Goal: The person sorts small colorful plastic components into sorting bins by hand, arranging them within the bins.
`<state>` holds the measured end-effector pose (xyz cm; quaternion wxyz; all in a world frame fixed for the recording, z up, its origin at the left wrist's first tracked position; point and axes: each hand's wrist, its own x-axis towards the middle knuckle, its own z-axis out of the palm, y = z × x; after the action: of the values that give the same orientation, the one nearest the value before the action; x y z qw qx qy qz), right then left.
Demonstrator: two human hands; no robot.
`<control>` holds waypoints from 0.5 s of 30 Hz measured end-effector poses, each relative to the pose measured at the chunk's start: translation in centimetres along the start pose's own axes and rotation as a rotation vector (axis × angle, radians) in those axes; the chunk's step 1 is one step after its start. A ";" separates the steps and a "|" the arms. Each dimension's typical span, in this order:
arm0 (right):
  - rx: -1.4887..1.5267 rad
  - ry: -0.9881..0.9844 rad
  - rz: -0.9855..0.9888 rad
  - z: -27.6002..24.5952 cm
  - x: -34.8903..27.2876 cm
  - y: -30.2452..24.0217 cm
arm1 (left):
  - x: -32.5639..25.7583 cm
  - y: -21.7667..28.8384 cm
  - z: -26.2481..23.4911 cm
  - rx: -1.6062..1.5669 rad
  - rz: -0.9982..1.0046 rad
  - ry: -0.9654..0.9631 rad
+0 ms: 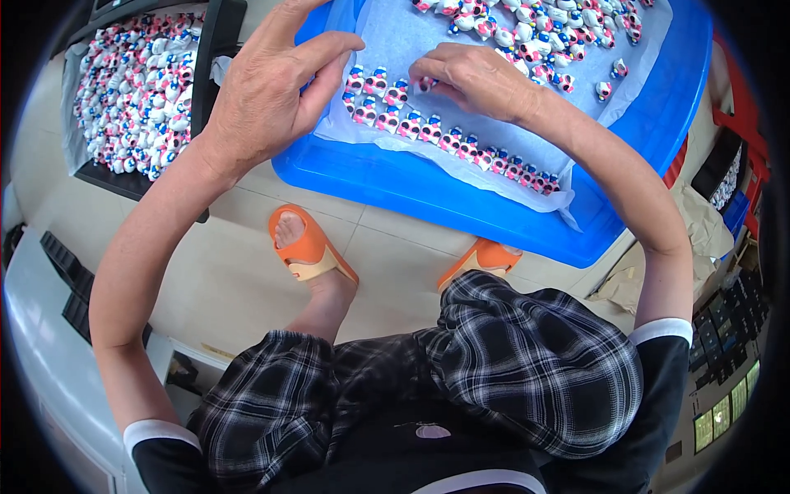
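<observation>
A small figurine (425, 83), pink and white where it can be seen, is located at the fingertips of the right hand (481, 81), upper centre of the frame. It is partly covered by the curled fingers, so its full outline cannot be made out. The grip there is closed down on the figurine — pinched between thumb and fingers, just above the white sheet (395, 33). Whether the sheet is touched by the figurine cannot be told.

Just left of this grip, a short row (375, 82) of similar figurines is seen. Below it, a longer row (430, 128) is set out side by side, running from the left edge of the sheet down toward its lower right corner.

The left hand (267, 90) is held at the left edge of the sheet, near the short row. Its grip is narrow, thumb and index finger bent toward each other — whether the tips meet cannot be told.

A loose heap (551, 33) of figurines is spread over the upper right part of the sheet. The sheet is carried by a blue desk (370, 177). In the upper left of the frame, more figurines are contained in a black bin (216, 66).
</observation>
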<state>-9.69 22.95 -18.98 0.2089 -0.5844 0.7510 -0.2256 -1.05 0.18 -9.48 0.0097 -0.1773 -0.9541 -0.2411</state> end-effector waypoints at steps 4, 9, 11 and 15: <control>0.114 -0.093 0.000 0.6 -0.4 -0.4 | 0.0 0.0 0.1 -0.012 -0.001 0.007; 0.028 0.077 -0.174 0.7 -1.1 -0.3 | 0.1 0.0 0.1 -0.013 0.011 0.010; -0.059 0.102 -0.099 -0.5 -2.5 0.4 | 0.0 -0.1 0.0 0.034 0.017 0.002; -0.340 0.140 0.223 -2.8 -4.6 1.0 | 0.1 -0.2 0.1 0.028 0.026 0.003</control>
<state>-11.01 27.94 -17.11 0.0782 -0.5072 0.8510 -0.1113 -1.14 0.12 -9.64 0.0167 -0.1890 -0.9550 -0.2280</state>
